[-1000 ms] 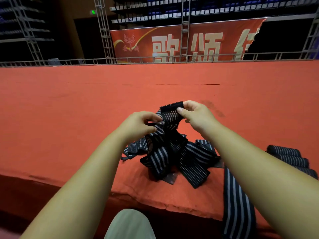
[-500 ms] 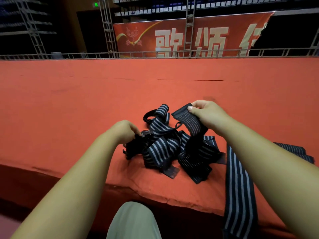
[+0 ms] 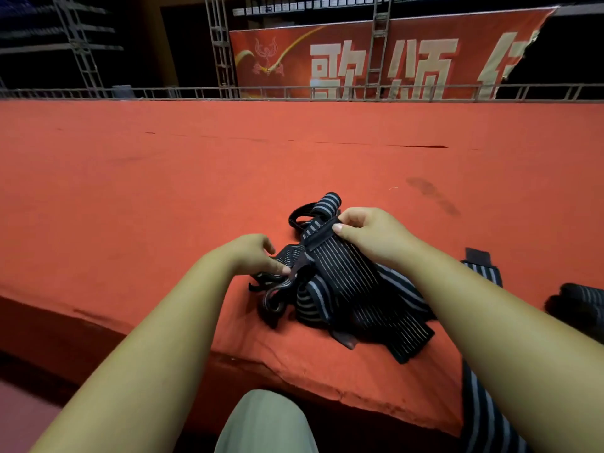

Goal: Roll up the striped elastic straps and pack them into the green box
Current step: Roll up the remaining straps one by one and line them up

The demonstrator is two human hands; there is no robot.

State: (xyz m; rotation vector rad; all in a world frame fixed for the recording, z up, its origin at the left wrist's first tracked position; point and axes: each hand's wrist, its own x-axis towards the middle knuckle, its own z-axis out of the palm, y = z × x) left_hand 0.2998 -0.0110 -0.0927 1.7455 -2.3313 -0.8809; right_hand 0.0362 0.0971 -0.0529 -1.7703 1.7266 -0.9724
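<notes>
**Striped elastic straps: loose heap, 2 hands engaged**

Heap of black elastic straps with pale stripes (image 3: 313, 299): lies on the red carpeted worktop (image 3: 163, 197), near its front edge.

Right hand (image 3: 369, 237): at 12 o'clock of the heap, fingers curled, thumb pinching the end of 1 finely striped black strap (image 3: 343, 273).

Left hand (image 3: 251, 256): at 9 o'clock, fingers curled, tips pinching a fold of the heap.

Rolled dark striped straps (image 3: 578, 302): at 3 o'clock, apart from the heap.

Flat striped strap (image 3: 487, 413): at 5 o'clock, hanging over the edge.
</notes>
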